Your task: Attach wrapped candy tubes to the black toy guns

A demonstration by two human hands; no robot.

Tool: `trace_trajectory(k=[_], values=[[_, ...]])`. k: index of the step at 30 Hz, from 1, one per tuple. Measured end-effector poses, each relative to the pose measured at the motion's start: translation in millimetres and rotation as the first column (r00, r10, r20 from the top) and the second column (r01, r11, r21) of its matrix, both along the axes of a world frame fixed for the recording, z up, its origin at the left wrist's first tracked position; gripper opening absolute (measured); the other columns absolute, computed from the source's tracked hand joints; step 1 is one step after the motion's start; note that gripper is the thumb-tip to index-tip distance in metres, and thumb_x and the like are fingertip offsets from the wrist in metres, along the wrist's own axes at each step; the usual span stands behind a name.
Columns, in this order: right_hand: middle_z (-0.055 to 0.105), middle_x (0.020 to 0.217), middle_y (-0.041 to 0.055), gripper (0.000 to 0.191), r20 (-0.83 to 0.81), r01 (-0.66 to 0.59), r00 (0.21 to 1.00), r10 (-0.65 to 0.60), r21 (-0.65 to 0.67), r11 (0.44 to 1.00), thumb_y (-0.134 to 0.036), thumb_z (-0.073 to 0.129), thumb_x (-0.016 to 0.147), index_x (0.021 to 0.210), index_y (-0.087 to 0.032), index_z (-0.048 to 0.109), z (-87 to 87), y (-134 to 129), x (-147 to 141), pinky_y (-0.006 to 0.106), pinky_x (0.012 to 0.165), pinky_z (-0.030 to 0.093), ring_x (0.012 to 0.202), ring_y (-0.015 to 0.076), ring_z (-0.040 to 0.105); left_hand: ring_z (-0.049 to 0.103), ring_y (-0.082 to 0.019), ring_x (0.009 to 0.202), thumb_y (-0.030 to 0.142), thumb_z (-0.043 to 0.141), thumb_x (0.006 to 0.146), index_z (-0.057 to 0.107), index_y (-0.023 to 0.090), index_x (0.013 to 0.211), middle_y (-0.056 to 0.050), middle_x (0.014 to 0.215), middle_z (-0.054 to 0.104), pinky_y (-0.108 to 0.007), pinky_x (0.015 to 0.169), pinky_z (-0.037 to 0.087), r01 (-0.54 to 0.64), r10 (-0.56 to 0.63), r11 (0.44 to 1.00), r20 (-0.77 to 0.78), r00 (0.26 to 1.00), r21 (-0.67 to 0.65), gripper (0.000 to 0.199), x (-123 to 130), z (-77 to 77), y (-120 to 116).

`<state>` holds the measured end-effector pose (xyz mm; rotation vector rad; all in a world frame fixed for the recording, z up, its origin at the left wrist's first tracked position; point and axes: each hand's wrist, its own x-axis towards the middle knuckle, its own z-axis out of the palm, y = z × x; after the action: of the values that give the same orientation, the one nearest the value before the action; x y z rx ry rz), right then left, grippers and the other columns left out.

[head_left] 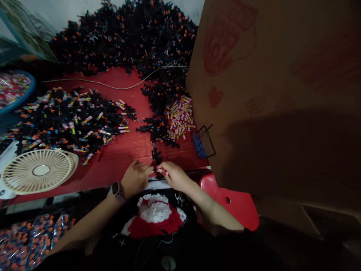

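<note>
Closest to us is a black top with a red-and-white appliqué (153,216), and just past it both forearms come together at the near edge of the bench. Our left hand (135,177), with a smartwatch (117,191) on its wrist, meets our right hand (175,176) over a small pink-and-white piece (161,171). The right fingers (167,172) are pinched closed on it, while the left fingertips (147,169) sit right up against it from the other side, though we can't tell if they're actually gripping. Our guess is the hands stay this close because the piece is so tiny and fiddly.

A red plastic chair back (229,201) pokes in on the right, and clear bags of orange-and-black bits (31,241) sit low on the left. On the red bench (121,150), a cream desk fan (38,171) stands near our left arm, probably there to keep us cool. Past it is a spread of black parts with colored tips (76,124). A heap of pink-and-yellow pieces (179,116) sits within easy reach, likely on purpose, with a big black pile (124,37) behind it. A blue basin (21,99) sits far left, and a cardboard sheet (267,94) walls off the right.
</note>
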<state>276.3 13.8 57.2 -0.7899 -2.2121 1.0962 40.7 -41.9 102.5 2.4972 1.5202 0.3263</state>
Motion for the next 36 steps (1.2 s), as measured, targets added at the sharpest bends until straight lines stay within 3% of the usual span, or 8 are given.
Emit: trace_trajectory(k=[4, 9, 11, 14, 17, 20, 29, 36], values=[[0.079, 0.114, 0.0090, 0.033, -0.107, 0.341, 0.926, -0.362, -0.172, 0.924, -0.037, 0.048, 0.112, 0.134, -0.024, 0.069, -31.1, 21.3, 7.3, 0.036, 0.091, 0.060, 0.097, 0.0222, 0.074, 0.065, -0.023, 0.083, 0.015, 0.051, 0.103, 0.078, 0.016, 0.108, -0.009, 0.088, 0.074, -0.040, 0.088, 0.045, -0.338, 0.345, 0.937, -0.090, 0.934, 0.085, 0.027, -67.8, 40.4, 33.0], [0.077, 0.108, 0.0125, 0.046, 0.018, 0.568, 0.819, -0.573, -0.158, 0.808, -0.053, 0.059, 0.104, 0.135, -0.019, 0.065, -68.4, 31.8, 5.6, 0.035, 0.073, 0.059, 0.078, 0.0236, 0.071, 0.044, -0.045, 0.148, 0.061, 0.048, 0.111, 0.061, 0.016, 0.154, -0.013, 0.157, 0.056, -0.073, 0.115, 0.027, -0.680, 0.773, 0.539, 0.028, 0.634, 0.497, 0.063, -142.6, 107.0, 85.4], [0.076, 0.105, 0.0119, 0.047, 0.013, 0.572, 0.815, -0.579, -0.165, 0.803, -0.057, 0.061, 0.102, 0.130, -0.019, 0.062, -76.0, 30.5, 2.7, 0.034, 0.071, 0.058, 0.079, 0.0237, 0.072, 0.045, -0.045, 0.149, 0.059, 0.051, 0.111, 0.058, 0.012, 0.157, -0.017, 0.159, 0.055, -0.071, 0.118, 0.030, -0.593, 0.668, 0.655, 0.009, 0.744, 0.469, 0.066, -129.6, 102.7, 96.3], [0.074, 0.102, 0.0099, 0.040, -0.033, 0.593, 0.793, -0.608, -0.187, 0.783, -0.058, 0.056, 0.103, 0.119, -0.021, 0.059, -78.1, 31.2, 2.3, 0.034, 0.074, 0.058, 0.082, 0.0232, 0.072, 0.060, -0.032, 0.139, 0.035, 0.045, 0.114, 0.069, 0.011, 0.143, -0.016, 0.139, 0.073, -0.053, 0.122, 0.041, -0.119, 0.139, 0.974, -0.094, 0.986, 0.192, 0.045, -74.1, 53.7, 100.4], [0.074, 0.102, 0.0104, 0.031, -0.036, 0.581, 0.802, -0.596, -0.186, 0.793, -0.053, 0.055, 0.103, 0.111, -0.023, 0.059, -72.6, 35.2, 8.5, 0.037, 0.081, 0.059, 0.087, 0.0248, 0.072, 0.054, -0.024, 0.152, 0.014, 0.044, 0.108, 0.070, 0.022, 0.146, -0.010, 0.151, 0.071, -0.042, 0.127, 0.037, 0.251, -0.264, 0.963, -0.145, 0.953, -0.101, 0.047, -19.6, -9.3, 95.5], [0.074, 0.098, 0.0096, 0.030, -0.056, 0.510, 0.843, -0.535, -0.232, 0.828, -0.052, 0.055, 0.103, 0.109, -0.023, 0.061, -64.2, 34.9, 17.1, 0.038, 0.083, 0.060, 0.088, 0.0259, 0.073, 0.059, -0.026, 0.144, 0.010, 0.046, 0.106, 0.071, 0.023, 0.143, -0.011, 0.148, 0.072, -0.042, 0.118, 0.041, 0.270, -0.296, 0.951, -0.188, 0.936, -0.151, 0.047, 1.5, -44.9, 89.2], [0.074, 0.094, 0.0056, 0.041, -0.117, 0.285, 0.926, -0.360, -0.411, 0.866, -0.055, 0.049, 0.110, 0.108, -0.021, 0.071, -37.4, 3.5, 3.5, 0.031, 0.082, 0.055, 0.086, 0.0204, 0.070, 0.066, -0.033, 0.113, 0.021, 0.056, 0.105, 0.072, 0.015, 0.112, -0.017, 0.115, 0.074, -0.047, 0.101, 0.049, 0.087, -0.101, 0.988, -0.112, 0.988, -0.130, 0.019, -13.7, -38.6, 63.8], [0.076, 0.101, 0.0062, 0.042, -0.155, 0.288, 0.913, -0.378, -0.413, 0.864, -0.060, 0.048, 0.112, 0.107, -0.023, 0.067, -17.0, -3.7, -5.7, 0.032, 0.090, 0.055, 0.094, 0.0207, 0.071, 0.078, -0.024, 0.100, 0.021, 0.056, 0.109, 0.072, 0.021, 0.135, -0.010, 0.116, 0.082, -0.035, 0.088, 0.055, 0.180, -0.175, 0.977, 0.052, 0.983, -0.116, 0.030, -5.8, -18.7, 46.0]])
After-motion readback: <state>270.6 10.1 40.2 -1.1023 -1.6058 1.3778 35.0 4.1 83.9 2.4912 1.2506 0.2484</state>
